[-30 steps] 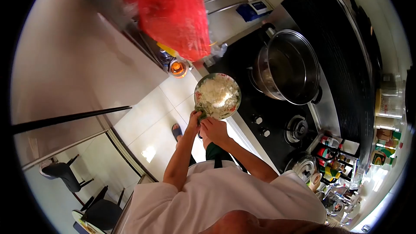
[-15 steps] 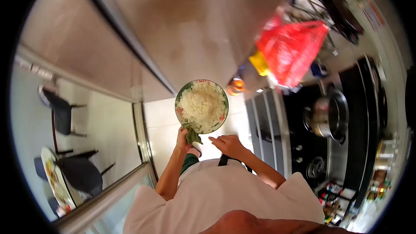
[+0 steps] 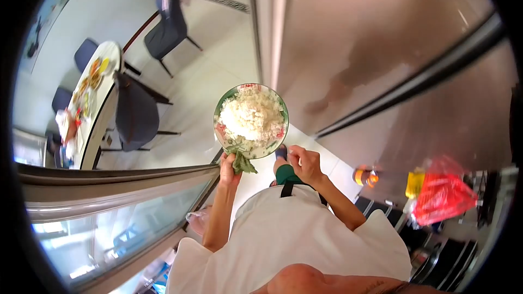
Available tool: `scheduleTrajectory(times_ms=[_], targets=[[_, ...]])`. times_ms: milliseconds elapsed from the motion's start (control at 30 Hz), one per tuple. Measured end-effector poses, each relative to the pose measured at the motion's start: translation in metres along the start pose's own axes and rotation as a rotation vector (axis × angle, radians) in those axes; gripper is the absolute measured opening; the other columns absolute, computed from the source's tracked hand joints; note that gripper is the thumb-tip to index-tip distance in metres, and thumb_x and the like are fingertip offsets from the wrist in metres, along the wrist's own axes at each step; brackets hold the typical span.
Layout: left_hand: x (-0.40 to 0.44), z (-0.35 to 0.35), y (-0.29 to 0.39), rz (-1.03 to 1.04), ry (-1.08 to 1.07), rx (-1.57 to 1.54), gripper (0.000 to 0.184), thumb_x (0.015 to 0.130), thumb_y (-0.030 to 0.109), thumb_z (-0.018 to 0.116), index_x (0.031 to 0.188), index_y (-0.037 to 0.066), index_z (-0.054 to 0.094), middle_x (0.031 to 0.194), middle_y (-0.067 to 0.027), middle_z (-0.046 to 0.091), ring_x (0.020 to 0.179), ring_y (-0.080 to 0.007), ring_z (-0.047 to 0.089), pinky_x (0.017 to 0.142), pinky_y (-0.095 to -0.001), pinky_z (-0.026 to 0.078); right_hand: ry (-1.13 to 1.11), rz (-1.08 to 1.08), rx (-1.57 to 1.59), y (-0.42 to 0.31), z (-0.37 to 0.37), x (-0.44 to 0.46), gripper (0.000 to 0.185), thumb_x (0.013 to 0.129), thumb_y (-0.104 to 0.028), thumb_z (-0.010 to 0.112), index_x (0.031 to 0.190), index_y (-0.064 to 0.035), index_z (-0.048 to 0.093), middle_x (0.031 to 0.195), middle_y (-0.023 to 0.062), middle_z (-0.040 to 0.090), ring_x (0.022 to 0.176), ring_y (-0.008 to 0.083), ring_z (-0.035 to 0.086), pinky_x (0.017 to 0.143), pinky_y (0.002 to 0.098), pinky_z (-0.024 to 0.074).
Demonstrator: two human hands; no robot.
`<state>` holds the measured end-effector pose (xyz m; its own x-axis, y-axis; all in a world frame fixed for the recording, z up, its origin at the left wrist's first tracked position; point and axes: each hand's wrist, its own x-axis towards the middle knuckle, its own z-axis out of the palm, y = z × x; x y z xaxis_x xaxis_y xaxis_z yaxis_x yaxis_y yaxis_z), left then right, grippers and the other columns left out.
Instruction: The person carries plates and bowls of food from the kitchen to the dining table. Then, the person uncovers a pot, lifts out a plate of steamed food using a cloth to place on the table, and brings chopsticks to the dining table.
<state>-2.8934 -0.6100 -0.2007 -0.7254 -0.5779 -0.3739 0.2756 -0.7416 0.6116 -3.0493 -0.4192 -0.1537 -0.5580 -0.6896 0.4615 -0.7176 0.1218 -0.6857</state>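
My left hand (image 3: 227, 169) grips the near rim of a round plate (image 3: 231, 144) with a green edge and red markings. A mound of white rice (image 3: 251, 113) covers most of the plate. Between that hand and the rim is a crumpled green piece (image 3: 243, 162), a cloth or a leaf; I cannot tell which. My right hand (image 3: 306, 164) hangs to the right of the plate, apart from it, its fingers curled in with nothing visible in them.
A glass sliding door (image 3: 136, 207) stands at my left beside an open doorway. Beyond are grey chairs (image 3: 136, 110) and a table (image 3: 101, 106) with food. A large shiny panel (image 3: 348, 32) rises ahead on the right. An orange bottle (image 3: 366, 177) and red bag (image 3: 444, 196) are lower right.
My view has turned left, toward the doorway and dining table. The stove and red bag have shifted to the lower right. The plate stays in my left hand; my right hand's fingers have curled in.
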Motion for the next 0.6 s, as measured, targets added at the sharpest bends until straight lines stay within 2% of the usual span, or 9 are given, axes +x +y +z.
scheduleTrajectory(times_ms=[67, 100, 200, 267, 400, 467, 500, 533, 600], targets=[[0.023, -0.033, 0.020, 0.052, -0.005, -0.071, 0.057, 0.069, 0.018, 0.065, 0.120, 0.003, 0.047, 0.109, -0.0089, 0.057, 0.098, -0.0234, 0.057, 0.083, -0.0389, 0.048, -0.115, 0.049, 0.059, 0.007, 0.033, 0.032, 0.021, 0.083, -0.005, 0.056, 0.103, -0.0050, 0.052, 0.066, 0.0097, 0.060, 0.057, 0.0265, 0.060, 0.050, 0.0330, 0.0465], [0.036, -0.046, 0.030, 0.085, -0.021, -0.088, 0.056, 0.073, 0.024, 0.065, 0.121, 0.003, 0.046, 0.112, -0.0090, 0.056, 0.101, -0.0239, 0.055, 0.085, -0.0398, 0.047, -0.167, 0.070, 0.086, 0.011, 0.050, 0.049, 0.020, 0.084, -0.007, 0.055, 0.104, -0.0047, 0.052, 0.067, 0.0100, 0.060, 0.058, 0.0270, 0.060, 0.051, 0.0330, 0.0467], [0.078, -0.074, 0.055, 0.141, 0.066, -0.110, 0.051, 0.079, 0.027, 0.059, 0.122, 0.003, 0.045, 0.116, -0.0098, 0.055, 0.104, -0.0253, 0.053, 0.089, -0.0417, 0.045, -0.319, 0.130, 0.187, 0.023, 0.088, 0.100, 0.021, 0.087, -0.012, 0.052, 0.106, -0.0042, 0.051, 0.067, 0.0097, 0.061, 0.060, 0.0263, 0.061, 0.053, 0.0328, 0.0470], [0.108, -0.083, 0.088, 0.166, 0.127, -0.120, 0.046, 0.084, 0.026, 0.053, 0.123, 0.004, 0.044, 0.118, -0.0103, 0.054, 0.106, -0.0260, 0.052, 0.091, -0.0424, 0.043, -0.387, 0.143, 0.264, 0.019, 0.116, 0.146, 0.021, 0.087, -0.014, 0.054, 0.106, -0.0048, 0.052, 0.067, 0.0093, 0.061, 0.060, 0.0253, 0.061, 0.053, 0.0329, 0.0466], [0.170, -0.084, 0.156, 0.110, 0.351, -0.255, 0.040, 0.089, 0.024, 0.045, 0.124, 0.005, 0.044, 0.121, -0.0110, 0.052, 0.109, -0.0269, 0.051, 0.093, -0.0435, 0.041, -0.474, 0.049, 0.101, 0.012, 0.167, 0.245, 0.021, 0.085, -0.017, 0.056, 0.103, -0.0058, 0.055, 0.065, 0.0083, 0.061, 0.058, 0.0236, 0.061, 0.052, 0.0323, 0.0458], [0.200, -0.085, 0.196, 0.180, 0.315, -0.316, 0.039, 0.090, 0.024, 0.045, 0.123, 0.004, 0.044, 0.121, -0.0116, 0.052, 0.109, -0.0276, 0.050, 0.094, -0.0442, 0.041, -0.482, 0.041, 0.135, 0.007, 0.198, 0.298, 0.021, 0.084, -0.018, 0.057, 0.102, -0.0062, 0.057, 0.064, 0.0083, 0.061, 0.057, 0.0234, 0.061, 0.052, 0.0327, 0.0456], [0.212, -0.089, 0.212, 0.202, 0.314, -0.311, 0.039, 0.089, 0.024, 0.045, 0.123, 0.004, 0.044, 0.121, -0.0118, 0.051, 0.109, -0.0278, 0.050, 0.095, -0.0444, 0.040, -0.428, 0.021, 0.157, 0.013, 0.217, 0.319, 0.020, 0.086, -0.018, 0.055, 0.102, -0.0059, 0.057, 0.063, 0.0088, 0.060, 0.056, 0.0226, 0.060, 0.051, 0.0328, 0.0453], [0.222, -0.092, 0.224, 0.218, 0.321, -0.313, 0.039, 0.089, 0.024, 0.046, 0.123, 0.004, 0.044, 0.122, -0.0120, 0.051, 0.110, -0.0280, 0.050, 0.095, -0.0446, 0.040, -0.545, 0.156, 0.233, 0.009, 0.227, 0.349, 0.021, 0.088, -0.018, 0.051, 0.104, -0.0058, 0.057, 0.063, 0.0103, 0.060, 0.055, 0.0222, 0.060, 0.050, 0.0334, 0.0447], [0.247, -0.098, 0.244, 0.255, 0.356, -0.334, 0.040, 0.088, 0.024, 0.047, 0.123, 0.004, 0.044, 0.121, -0.0122, 0.051, 0.110, -0.0283, 0.050, 0.095, -0.0449, 0.040, -0.567, 0.139, 0.281, 0.018, 0.265, 0.396, 0.025, 0.092, -0.022, 0.045, 0.106, -0.0037, 0.056, 0.060, 0.0080, 0.058, 0.049, 0.0167, 0.056, 0.047, 0.0295, 0.0430]])
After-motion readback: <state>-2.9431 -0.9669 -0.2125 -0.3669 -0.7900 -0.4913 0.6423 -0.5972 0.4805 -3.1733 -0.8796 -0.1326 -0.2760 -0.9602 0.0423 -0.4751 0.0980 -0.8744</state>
